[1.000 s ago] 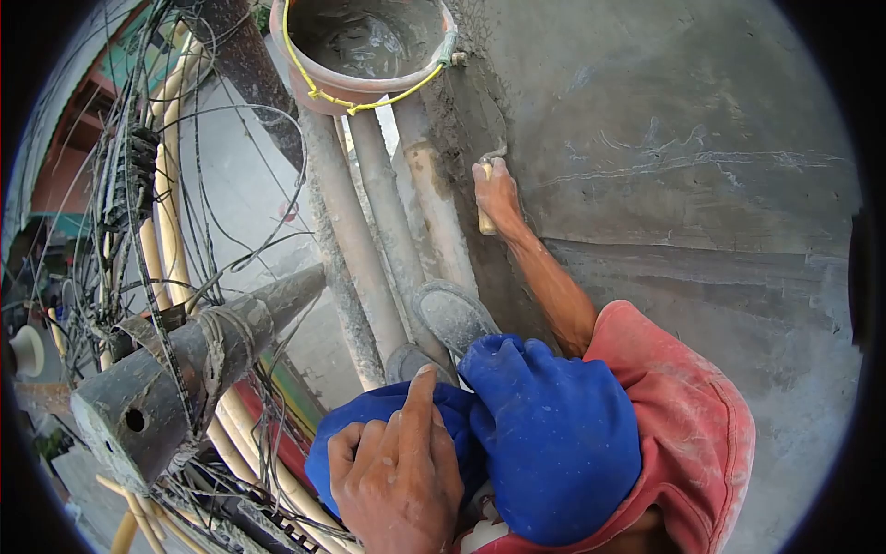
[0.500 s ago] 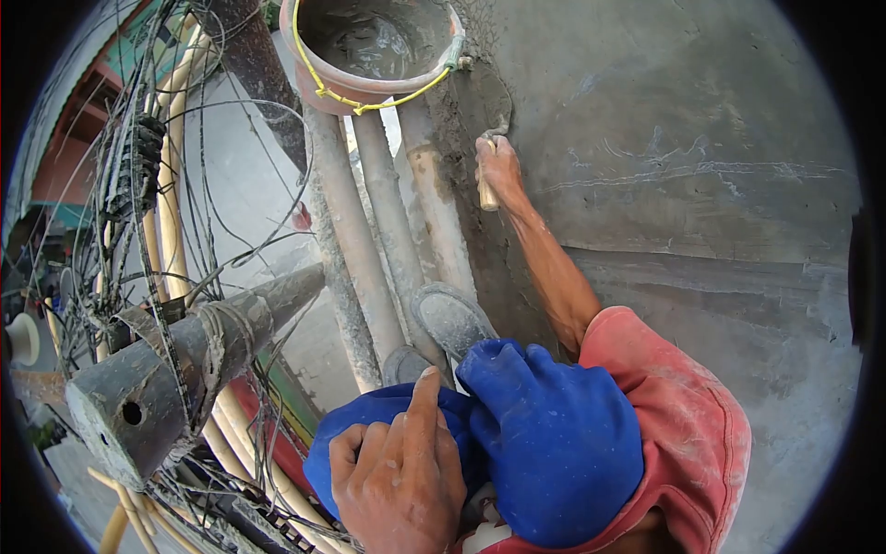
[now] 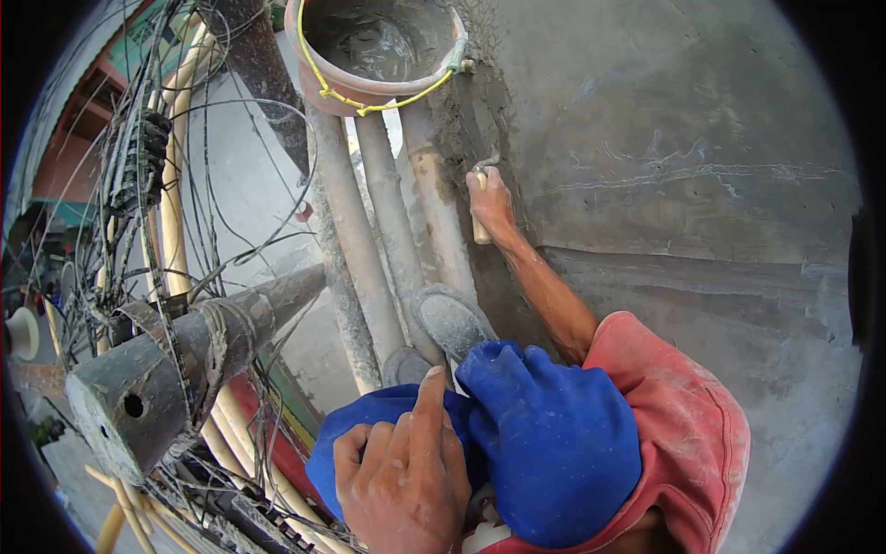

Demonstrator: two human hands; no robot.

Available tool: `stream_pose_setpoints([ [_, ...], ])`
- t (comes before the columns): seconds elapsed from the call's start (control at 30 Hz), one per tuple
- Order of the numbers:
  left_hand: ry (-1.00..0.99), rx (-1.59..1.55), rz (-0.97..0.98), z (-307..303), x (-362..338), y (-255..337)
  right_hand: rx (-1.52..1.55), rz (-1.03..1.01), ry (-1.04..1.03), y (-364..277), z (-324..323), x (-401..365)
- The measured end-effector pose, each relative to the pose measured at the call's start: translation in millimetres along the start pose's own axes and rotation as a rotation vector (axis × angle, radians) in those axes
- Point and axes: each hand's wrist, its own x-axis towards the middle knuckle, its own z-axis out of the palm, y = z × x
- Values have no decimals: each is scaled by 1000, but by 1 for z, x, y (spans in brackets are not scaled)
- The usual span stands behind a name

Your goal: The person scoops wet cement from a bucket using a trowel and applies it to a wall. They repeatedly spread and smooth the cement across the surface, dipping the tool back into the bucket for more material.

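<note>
My right hand (image 3: 492,201) is wrapped round the wooden handle of a trowel (image 3: 481,222) against the wet mortar strip (image 3: 498,268) along the wall's edge. The trowel's blade is hard to tell from the grey mortar. Above and left of that hand, a bucket (image 3: 318,69) with a yellow handle holds wet grey mortar (image 3: 374,46). My left hand (image 3: 403,475) rests over my blue-clad knee, its index finger stretched out and the other fingers curled, with nothing visible in it.
Several grey poles (image 3: 388,185) run beneath the bucket and my shoes (image 3: 449,319). At left are a thick metal pipe (image 3: 175,369) and a tangle of black cables (image 3: 138,166) around bamboo poles (image 3: 173,203). The grey plastered wall (image 3: 683,212) fills the right.
My right hand has moved slightly down and left in view with the trowel, toward me. My left hand stays almost in place.
</note>
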Motion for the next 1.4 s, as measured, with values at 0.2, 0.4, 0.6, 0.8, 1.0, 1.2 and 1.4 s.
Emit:
stream_pose_setpoints([
  [0.2, -31, 25, -2, 0, 3, -3, 179, 139, -35, 13, -6, 14],
  [0.4, -31, 12, 22, 3, -1, -8, 16, 29, 123, 0, -24, -33],
  [0.6, 27, -4, -3, -1, 0, 2, 72, 107, 7, 5, -30, -38],
  [0.8, 1, 33, 8, -1, 2, -1, 65, -220, 124, -61, -57, -28],
  [1.0, -7, 54, 0, -2, 4, 4, -532, -503, 64, -178, -81, 72],
  [1.2, -10, 48, -14, 3, 4, -4, -823, -741, 66, -230, -25, 167],
  [1.4, 6, 36, -35, 0, 7, 1, -896, -906, 176, -247, -12, 195],
])
